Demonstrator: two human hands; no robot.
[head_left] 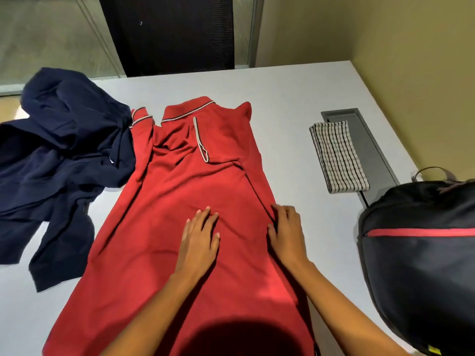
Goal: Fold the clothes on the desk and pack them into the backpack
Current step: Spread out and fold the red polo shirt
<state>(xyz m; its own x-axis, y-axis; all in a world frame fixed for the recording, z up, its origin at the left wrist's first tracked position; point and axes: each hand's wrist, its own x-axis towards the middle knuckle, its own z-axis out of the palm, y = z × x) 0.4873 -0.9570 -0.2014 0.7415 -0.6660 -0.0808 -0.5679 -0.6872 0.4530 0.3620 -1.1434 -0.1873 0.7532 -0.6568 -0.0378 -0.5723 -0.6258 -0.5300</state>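
A red polo shirt (164, 214) with white-trimmed collar lies flat along the middle of the white desk (295, 98), its right side folded inward. My left hand (199, 240) rests flat and open on the shirt's middle. My right hand (286, 232) presses flat on the shirt's folded right edge, fingers apart. A crumpled navy garment (59, 160) lies at the left, touching the shirt's sleeve. A folded checked cloth (338, 155) lies at the right. The black backpack (421, 260) with a red stripe stands at the right edge.
A grey cable hatch (370, 147) is set into the desk under and beside the checked cloth. A yellowish wall (411, 60) borders the desk on the right. Glass panels and a dark blind stand behind the far edge.
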